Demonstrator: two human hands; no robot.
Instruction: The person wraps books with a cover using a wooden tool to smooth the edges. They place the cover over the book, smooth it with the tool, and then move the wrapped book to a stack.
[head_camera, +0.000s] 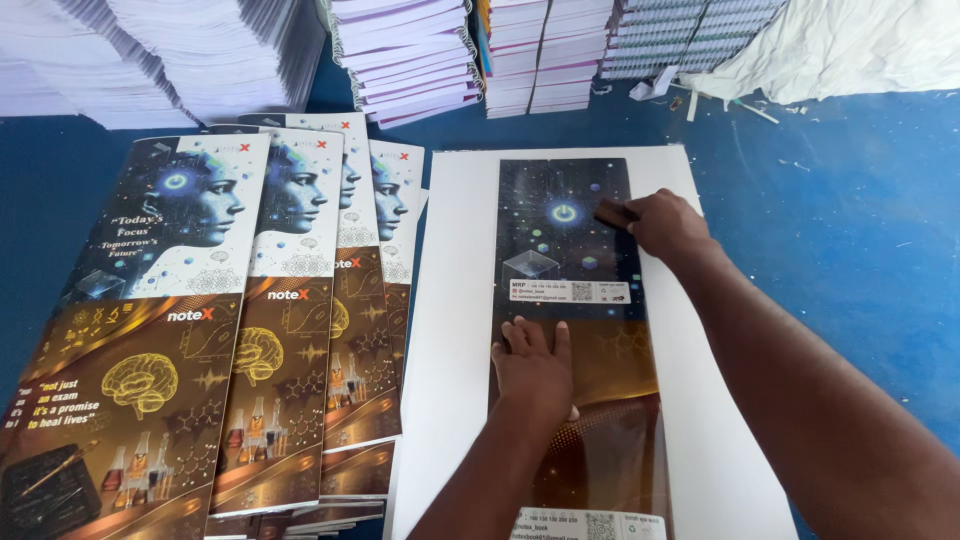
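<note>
A long glossy printed cover sheet (570, 250), dark blue at the top and golden brown below, lies on a white board (455, 300). My left hand (533, 365) presses flat on the middle of the sheet, fingers spread. Farther up, at the sheet's right edge, my right hand (665, 225) grips a small dark brown block (614, 213) held against the sheet.
Several overlapping printed covers (200, 330) fan out on the left of the blue floor (830, 250). Stacks of bound white paper blocks (410, 55) line the back. A crumpled white sheet (860, 45) lies at the back right.
</note>
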